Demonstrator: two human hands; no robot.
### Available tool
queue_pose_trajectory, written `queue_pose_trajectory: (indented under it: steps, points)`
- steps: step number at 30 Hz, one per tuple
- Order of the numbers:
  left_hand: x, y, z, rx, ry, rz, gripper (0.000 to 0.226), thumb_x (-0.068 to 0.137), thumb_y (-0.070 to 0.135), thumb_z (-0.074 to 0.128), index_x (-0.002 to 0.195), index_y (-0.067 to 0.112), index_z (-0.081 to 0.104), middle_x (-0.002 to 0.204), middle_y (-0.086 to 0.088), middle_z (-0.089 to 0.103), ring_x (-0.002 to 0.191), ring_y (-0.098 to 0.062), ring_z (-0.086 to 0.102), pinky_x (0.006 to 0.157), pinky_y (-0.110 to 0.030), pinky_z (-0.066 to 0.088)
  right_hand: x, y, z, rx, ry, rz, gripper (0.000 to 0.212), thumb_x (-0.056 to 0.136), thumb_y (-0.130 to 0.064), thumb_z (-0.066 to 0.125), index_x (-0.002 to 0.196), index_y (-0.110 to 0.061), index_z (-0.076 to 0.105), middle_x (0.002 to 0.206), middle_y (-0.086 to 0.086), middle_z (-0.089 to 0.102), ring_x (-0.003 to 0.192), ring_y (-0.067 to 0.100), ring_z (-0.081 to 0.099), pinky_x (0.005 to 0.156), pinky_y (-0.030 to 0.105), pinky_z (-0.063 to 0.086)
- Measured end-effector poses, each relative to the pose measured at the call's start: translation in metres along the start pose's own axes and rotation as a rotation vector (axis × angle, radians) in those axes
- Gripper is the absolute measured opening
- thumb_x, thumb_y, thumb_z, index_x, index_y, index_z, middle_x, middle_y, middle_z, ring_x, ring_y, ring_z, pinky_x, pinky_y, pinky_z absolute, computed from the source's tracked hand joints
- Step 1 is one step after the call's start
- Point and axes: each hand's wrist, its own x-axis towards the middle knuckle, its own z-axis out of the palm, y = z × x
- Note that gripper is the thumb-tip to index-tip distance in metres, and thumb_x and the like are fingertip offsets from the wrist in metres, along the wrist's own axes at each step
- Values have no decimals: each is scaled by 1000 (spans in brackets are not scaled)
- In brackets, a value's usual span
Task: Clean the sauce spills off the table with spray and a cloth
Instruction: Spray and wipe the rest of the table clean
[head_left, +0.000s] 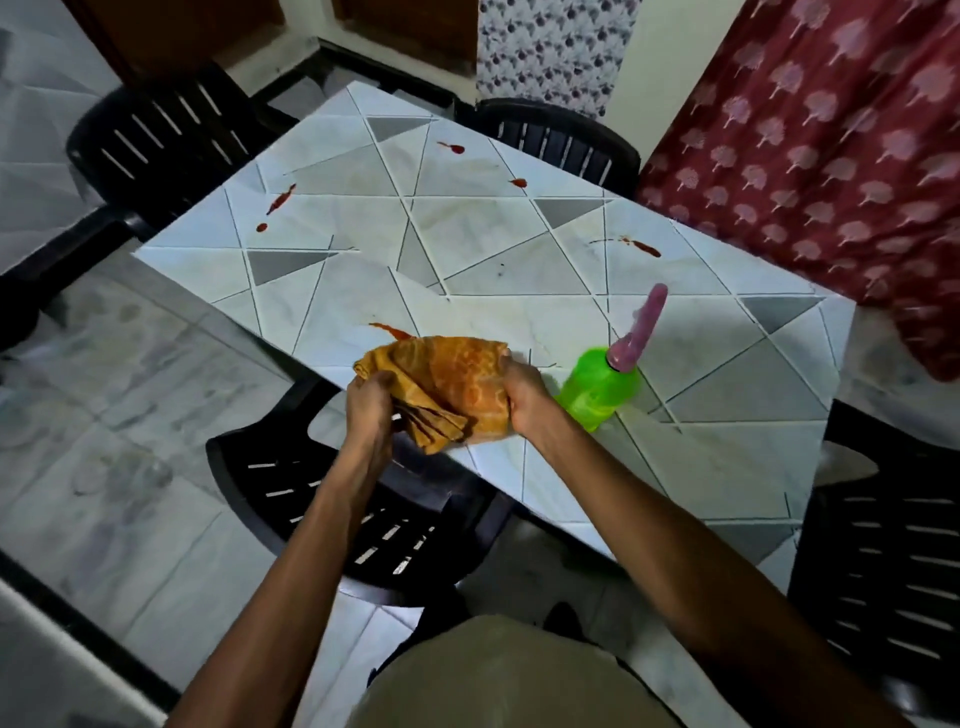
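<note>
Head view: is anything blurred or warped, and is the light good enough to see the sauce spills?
Head view, light: dim but even, no glare; head view, distortion: the wide lens stretches the frame's corners; head view, blur: the bottle nozzle and curtain are smeared, while cloth, left hand, right hand and red spills read clearly.

The pale surface (519, 234), patterned with grey triangles, carries red sauce marks: a streak (281, 199) and a drop (261, 227) at upper left, a blob (451, 147) and a spot (518, 182) near the top, a smear (643, 248) at right, and a trail (392, 330) at lower centre just beside the orange cloth (452, 379). A green spray bottle (597, 395) stands right of the cloth.
</note>
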Motion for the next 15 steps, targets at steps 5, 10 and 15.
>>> queue_pose_trajectory:
  steps: [5,10,15]
  points:
    - [32,16,-21,-18,-65,24,21,95,12,42,111,12,55,88,-8,64,80,-25,61,65,-33,50,-21,-26,31,55,-107,-7,37,100,-40,58,114,-7,66,112,20,71,90,32,70,81,45,59]
    - [47,25,-22,-74,-60,4,17,98,13,43,98,20,59,103,-10,66,88,-25,62,77,-37,52,-22,-28,41,55,-215,-52,26,94,-21,70,112,-3,66,95,13,74,77,27,74,63,33,61]
    - [60,36,-18,-72,-116,52,15,100,14,46,112,15,55,109,-9,64,92,-20,63,87,-35,50,-2,-43,48,-194,-67,-140,32,98,-28,64,123,-7,65,113,12,72,100,29,70,71,31,58]
